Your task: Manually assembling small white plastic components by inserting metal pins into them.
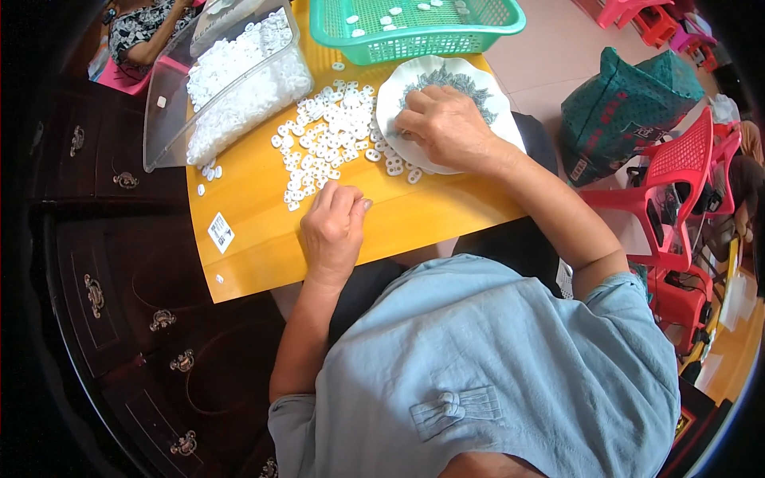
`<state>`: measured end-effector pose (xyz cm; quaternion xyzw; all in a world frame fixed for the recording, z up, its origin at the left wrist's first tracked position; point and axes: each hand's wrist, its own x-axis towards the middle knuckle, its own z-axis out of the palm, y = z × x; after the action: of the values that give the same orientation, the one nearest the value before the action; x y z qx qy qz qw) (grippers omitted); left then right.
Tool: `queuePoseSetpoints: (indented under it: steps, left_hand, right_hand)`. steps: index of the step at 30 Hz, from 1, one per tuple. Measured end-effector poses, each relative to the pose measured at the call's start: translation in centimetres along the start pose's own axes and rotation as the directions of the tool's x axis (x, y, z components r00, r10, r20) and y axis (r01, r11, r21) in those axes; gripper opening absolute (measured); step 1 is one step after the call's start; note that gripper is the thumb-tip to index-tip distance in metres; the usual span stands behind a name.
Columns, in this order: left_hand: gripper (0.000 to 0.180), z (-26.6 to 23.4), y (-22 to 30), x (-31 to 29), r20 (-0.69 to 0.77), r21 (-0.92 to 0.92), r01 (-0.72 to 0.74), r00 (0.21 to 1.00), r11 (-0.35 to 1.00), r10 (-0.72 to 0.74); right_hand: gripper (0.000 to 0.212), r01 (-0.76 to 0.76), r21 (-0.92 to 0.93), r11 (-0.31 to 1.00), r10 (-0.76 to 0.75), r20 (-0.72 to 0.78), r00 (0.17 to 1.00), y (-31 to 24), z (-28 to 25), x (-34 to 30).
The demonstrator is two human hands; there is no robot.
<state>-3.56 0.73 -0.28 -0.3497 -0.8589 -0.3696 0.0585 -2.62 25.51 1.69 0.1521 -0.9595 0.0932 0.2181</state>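
Blue shirt (486,350) nearest, left hand (333,227) curls beside white pieces (343,115), right hand (446,127) over grey bits (466,82), their contents unclear.

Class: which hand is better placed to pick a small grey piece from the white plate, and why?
Likely the right hand: it is over the plate, by the grey pieces. The left hand is farther away, beside the loose white pieces.

Light-blue shirt (518,342) with short sleeves (620,301)
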Motion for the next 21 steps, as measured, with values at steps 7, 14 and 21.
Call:
queuePoseSetpoints:
  steps: [7, 14, 21]
  left_hand:
    - [0.018, -0.6, 0.1, -0.2, 0.008, 0.033, -0.048, 0.999, 0.998, 0.048]
    - [0.018, -1.0, 0.1, -0.7, 0.032, 0.045, -0.063, 0.998, 0.997, 0.061]
    - [0.019, -1.8, 0.7, -0.7, 0.096, 0.064, -0.094, 0.992, 0.994, 0.088]
  right_hand:
    - [0.015, -0.026, -0.097, 0.995, 0.023, -0.029, 0.999, 0.7, 0.0, -0.7]
    - [0.025, 0.081, -0.062, 0.995, -0.081, 0.007, 0.997, 0.7, -0.1, -1.4]
    - [0.022, -0.006, -0.150, 0.989, 0.010, 0.022, 1.000, 1.8, -2.3, -3.2]
